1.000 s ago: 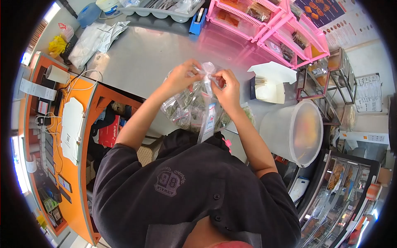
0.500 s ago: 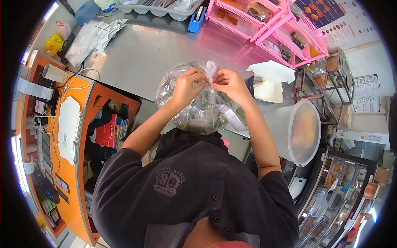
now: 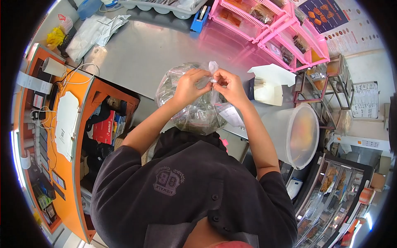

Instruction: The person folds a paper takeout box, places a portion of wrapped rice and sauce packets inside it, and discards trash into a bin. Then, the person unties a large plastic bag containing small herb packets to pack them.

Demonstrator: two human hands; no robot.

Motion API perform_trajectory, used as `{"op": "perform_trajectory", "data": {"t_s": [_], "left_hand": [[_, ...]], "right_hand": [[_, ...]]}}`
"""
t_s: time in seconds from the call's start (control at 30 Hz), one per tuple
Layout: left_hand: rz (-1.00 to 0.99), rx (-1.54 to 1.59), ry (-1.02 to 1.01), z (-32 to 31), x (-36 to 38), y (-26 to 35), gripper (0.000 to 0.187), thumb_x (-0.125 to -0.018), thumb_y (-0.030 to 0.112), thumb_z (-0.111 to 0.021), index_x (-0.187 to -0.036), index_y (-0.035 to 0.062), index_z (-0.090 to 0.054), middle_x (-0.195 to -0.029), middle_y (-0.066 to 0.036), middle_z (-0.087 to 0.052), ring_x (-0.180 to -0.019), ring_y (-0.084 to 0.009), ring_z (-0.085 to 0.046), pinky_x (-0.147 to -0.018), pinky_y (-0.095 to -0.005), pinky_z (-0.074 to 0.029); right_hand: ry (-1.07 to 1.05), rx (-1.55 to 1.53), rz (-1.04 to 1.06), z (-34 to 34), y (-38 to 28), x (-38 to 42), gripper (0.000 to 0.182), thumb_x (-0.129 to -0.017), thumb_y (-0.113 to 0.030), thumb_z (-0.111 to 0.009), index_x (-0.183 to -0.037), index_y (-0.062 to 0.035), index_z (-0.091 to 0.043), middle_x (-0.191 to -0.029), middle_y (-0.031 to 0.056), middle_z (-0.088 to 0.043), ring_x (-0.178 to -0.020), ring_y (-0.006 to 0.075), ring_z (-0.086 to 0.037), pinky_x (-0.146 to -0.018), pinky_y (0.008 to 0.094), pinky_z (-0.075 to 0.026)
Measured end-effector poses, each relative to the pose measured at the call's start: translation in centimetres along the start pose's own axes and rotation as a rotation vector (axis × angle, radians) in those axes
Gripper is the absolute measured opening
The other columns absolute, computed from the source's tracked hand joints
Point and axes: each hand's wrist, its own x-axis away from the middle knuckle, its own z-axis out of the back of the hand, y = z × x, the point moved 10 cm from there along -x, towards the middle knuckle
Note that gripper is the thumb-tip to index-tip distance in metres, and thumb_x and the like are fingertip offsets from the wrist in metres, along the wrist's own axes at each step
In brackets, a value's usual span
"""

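Fingers (image 3: 221, 75) pinch the clear bag's neck (image 3: 213, 66); the shirt (image 3: 188, 182) reads "AIRWALK".

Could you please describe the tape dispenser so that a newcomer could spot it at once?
Start from the metal counter and look to its far side, where the pink stacked baskets stand. Just left of them, beside the grey tray, sits the small tape dispenser. Its bright blue body sets it apart from its pink and grey neighbours.

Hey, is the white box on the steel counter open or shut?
Open: the white cardboard box has its lid raised, exposing its pale inside and thin beige items.
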Motion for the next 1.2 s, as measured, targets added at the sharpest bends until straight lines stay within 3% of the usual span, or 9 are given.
{"op": "perform_trajectory", "data": {"t_s": [0.1,0.4,0.5,0.6,0.7,0.8,0.87,1.0,1.2], "left_hand": [[-0.085,-0.084,0.006,0.4,-0.7,1.1,0.020,-0.064,0.011,-0.069,-0.083,0.0060,-0.062,-0.079,-0.006,-0.060,-0.066,-0.0215,-0.053,-0.060,-0.0329,-0.045],[0.077,0.029,0.075,0.4,0.2,-0.6,0.019,-0.065,0.008,-0.067,-0.082,0.0043,-0.060,-0.068,-0.007,-0.052,-0.061,-0.0174,-0.050,-0.057,-0.0313,-0.041],[0.089,0.076,0.011,0.4,0.5,-0.8,0.020,-0.066,0.007,-0.066,-0.086,0.0047,-0.061,-0.071,-0.005,-0.053,-0.068,-0.0154,-0.050,-0.059,-0.0271,-0.041],[-0.010,0.070,0.238,3.5,-0.9,1.7,0.023,-0.068,0.007,-0.065,-0.092,0.0073,-0.063,-0.083,-0.005,-0.060,-0.087,-0.0181,-0.053,-0.070,-0.0299,-0.044],[-0.356,-0.311,0.013,3.1,-3.1,6.9,0.023,-0.072,0.008,-0.064,-0.095,0.0098,-0.064,-0.095,-0.004,-0.062,-0.105,-0.0211,-0.049,-0.082,-0.0342,-0.043],[-0.484,-0.355,-0.225,1.6,-2.7,5.6,0.023,-0.073,0.009,-0.066,-0.095,0.0095,-0.065,-0.095,-0.003,-0.063,-0.101,-0.0227,-0.052,-0.088,-0.0356,-0.040],[-0.372,-0.224,-0.253,1.5,-2.0,3.3,0.022,-0.072,0.008,-0.067,-0.094,0.0084,-0.065,-0.093,-0.004,-0.063,-0.097,-0.0219,-0.055,-0.086,-0.0343,-0.042],[-0.057,0.069,-0.233,1.4,-0.7,0.8,0.025,-0.069,0.007,-0.070,-0.093,0.0070,-0.065,-0.091,-0.007,-0.064,-0.089,-0.0201,-0.060,-0.080,-0.0308,-0.045],[0.108,0.067,-0.173,0.7,0.9,0.0,0.026,-0.066,0.006,-0.072,-0.091,0.0061,-0.065,-0.079,-0.006,-0.060,-0.077,-0.0185,-0.058,-0.072,-0.0298,-0.046]], "right_hand": [[0.053,-0.064,0.021,0.3,0.5,0.1,0.016,-0.074,0.007,-0.057,-0.083,-0.0021,-0.049,-0.079,-0.0027,-0.049,-0.070,0.0045,-0.049,-0.065,0.0202,-0.042],[0.177,0.079,0.020,1.2,-0.8,1.0,0.019,-0.070,0.004,-0.064,-0.084,-0.0018,-0.052,-0.076,0.0027,-0.057,-0.068,0.0096,-0.059,-0.063,0.0223,-0.047],[0.191,0.220,0.124,0.8,-1.2,0.9,0.019,-0.068,0.002,-0.064,-0.082,-0.0030,-0.053,-0.075,0.0057,-0.058,-0.066,0.0149,-0.060,-0.061,0.0257,-0.047],[0.241,0.491,0.292,0.1,-3.5,1.2,0.021,-0.064,0.000,-0.065,-0.081,-0.0050,-0.054,-0.074,0.0051,-0.056,-0.067,0.0184,-0.059,-0.059,0.0285,-0.047],[0.306,0.693,0.480,-0.7,-5.4,2.0,0.024,-0.060,0.000,-0.065,-0.080,-0.0061,-0.054,-0.075,0.0037,-0.056,-0.068,0.0204,-0.058,-0.057,0.0304,-0.046],[0.411,0.751,0.599,-0.3,-6.8,3.0,0.025,-0.058,0.002,-0.065,-0.080,-0.0062,-0.055,-0.076,0.0029,-0.056,-0.066,0.0207,-0.057,-0.056,0.0304,-0.046],[0.496,0.742,0.636,0.2,-7.3,3.7,0.025,-0.059,0.003,-0.065,-0.080,-0.0060,-0.056,-0.076,0.0031,-0.056,-0.064,0.0199,-0.056,-0.055,0.0293,-0.046],[0.582,0.337,0.312,1.2,-3.1,3.9,0.019,-0.066,0.003,-0.066,-0.080,-0.0045,-0.056,-0.073,0.0033,-0.057,-0.061,0.0128,-0.055,-0.051,0.0250,-0.044],[0.524,-0.132,-0.067,-0.6,2.8,4.5,0.016,-0.072,-0.003,-0.067,-0.083,-0.0016,-0.055,-0.070,0.0030,-0.056,-0.061,0.0068,-0.054,-0.052,0.0215,-0.044]]}}
